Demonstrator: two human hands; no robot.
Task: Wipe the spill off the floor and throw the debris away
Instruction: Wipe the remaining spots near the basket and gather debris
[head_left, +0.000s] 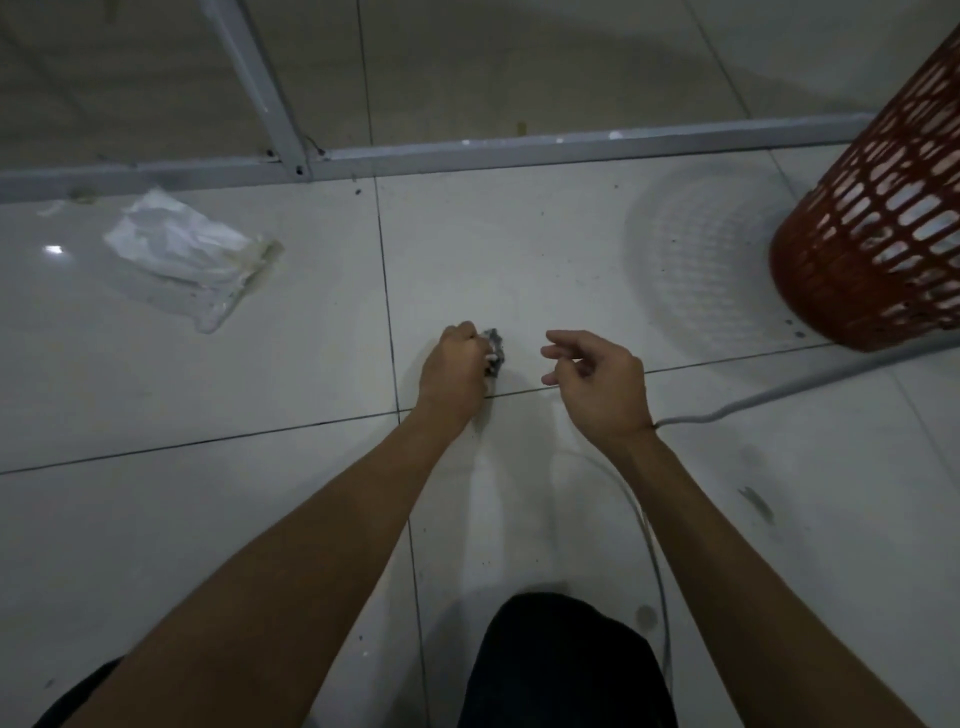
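Note:
My left hand (454, 366) is closed around a small, dirty grey wad of tissue (493, 349), held low over the white tiled floor (545, 249) near a tile joint. Just to its right hovers my right hand (597, 382), fingers loosely curled and apart, with nothing in it. A red mesh waste basket (878, 223) stands on the floor at the far right. At the left lies a crumpled white plastic bag (187, 254), flat on the tiles.
A grey metal frame (519, 150) runs across the floor beyond my hands, with an upright post at its left. A white cable (753, 400) curves from the basket's base past my right wrist toward my knee. Dark specks dot the tiles.

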